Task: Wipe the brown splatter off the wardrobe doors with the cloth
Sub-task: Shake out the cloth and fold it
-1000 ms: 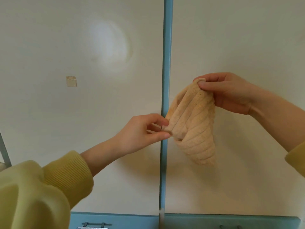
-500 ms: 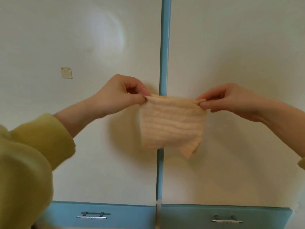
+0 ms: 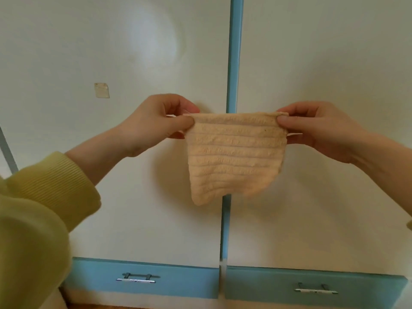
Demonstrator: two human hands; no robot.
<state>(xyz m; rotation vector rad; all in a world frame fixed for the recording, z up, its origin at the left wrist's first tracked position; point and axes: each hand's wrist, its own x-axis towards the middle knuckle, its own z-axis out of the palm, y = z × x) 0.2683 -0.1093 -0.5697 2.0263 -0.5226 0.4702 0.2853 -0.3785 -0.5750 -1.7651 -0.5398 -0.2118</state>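
From the head camera, the left hand [image 3: 156, 121] and right hand [image 3: 321, 128] each pinch a top corner of the ribbed peach terry cloth [image 3: 236, 152], stretched level, hanging before the cream wardrobe doors [image 3: 312, 63] straight behind it; no brown splatter shows.

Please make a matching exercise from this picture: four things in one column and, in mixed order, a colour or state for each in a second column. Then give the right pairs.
Things:
1. cloth
2. sleeve
3. drawer handles
4. strip between the doors

Colour or state:
A. blue, vertical
B. silver metal, horizontal
C. beige, held up by its two top corners
D. yellow-green, ribbed cuff

Pairs: 1-C, 2-D, 3-B, 4-A
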